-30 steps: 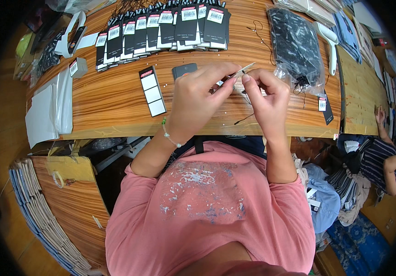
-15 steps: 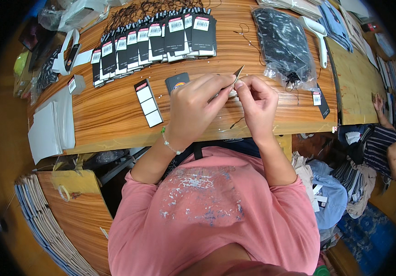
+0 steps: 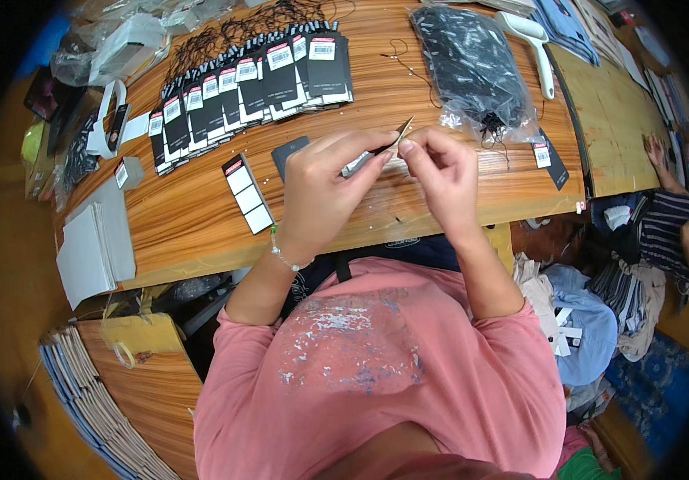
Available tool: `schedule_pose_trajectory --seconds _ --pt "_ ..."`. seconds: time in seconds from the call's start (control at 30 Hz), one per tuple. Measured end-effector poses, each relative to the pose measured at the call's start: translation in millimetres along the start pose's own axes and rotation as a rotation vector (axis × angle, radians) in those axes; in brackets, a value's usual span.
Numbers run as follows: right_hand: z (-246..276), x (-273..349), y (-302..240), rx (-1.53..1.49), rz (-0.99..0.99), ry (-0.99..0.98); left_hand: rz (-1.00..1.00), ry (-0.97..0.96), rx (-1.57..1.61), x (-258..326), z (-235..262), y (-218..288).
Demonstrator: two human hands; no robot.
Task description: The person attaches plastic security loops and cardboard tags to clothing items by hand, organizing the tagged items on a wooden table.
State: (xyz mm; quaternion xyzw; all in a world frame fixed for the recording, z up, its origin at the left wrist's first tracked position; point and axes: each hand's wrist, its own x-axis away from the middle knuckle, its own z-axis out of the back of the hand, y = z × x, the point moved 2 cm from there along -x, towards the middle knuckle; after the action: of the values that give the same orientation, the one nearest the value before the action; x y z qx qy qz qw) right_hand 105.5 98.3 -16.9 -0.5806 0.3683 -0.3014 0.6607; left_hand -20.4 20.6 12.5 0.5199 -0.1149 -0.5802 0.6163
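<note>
Above the front part of the wooden table, my two hands meet. My left hand (image 3: 319, 188), with a beaded bracelet at its wrist, is closed on a dark hang tag (image 3: 403, 128) seen nearly edge-on. Thumb and forefinger of my right hand (image 3: 444, 180) pinch at the tag's edge; whatever small thing lies between those fingertips is hidden. Left of my hands is a stack of white stickers (image 3: 246, 194) with a black and red end. A dark card (image 3: 284, 152) lies partly behind my left hand.
Overlapping black hang tags (image 3: 255, 84) with strings lie in a row at the back. Behind my right hand is a clear bag of black strings (image 3: 476, 68), beside a white lint roller (image 3: 530, 40). White paper sheets (image 3: 88, 252) rest at left. A co-worker's arm (image 3: 658, 160) shows far right.
The whole view has shifted slightly, the table's left side now sitting lower. Both hands keep their grip at the tag's edge. The dark string below them shows less.
</note>
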Motion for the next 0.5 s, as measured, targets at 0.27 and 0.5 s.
schedule_pose_trajectory --seconds 0.27,0.5 --pt "11.5 6.3 -7.9 -0.135 0.009 0.043 0.0 -0.063 0.027 -5.8 -11.5 5.9" --pt "36.7 8.1 -1.5 -0.791 -0.337 -0.155 0.073 -0.117 0.144 -15.4 -26.9 11.7"
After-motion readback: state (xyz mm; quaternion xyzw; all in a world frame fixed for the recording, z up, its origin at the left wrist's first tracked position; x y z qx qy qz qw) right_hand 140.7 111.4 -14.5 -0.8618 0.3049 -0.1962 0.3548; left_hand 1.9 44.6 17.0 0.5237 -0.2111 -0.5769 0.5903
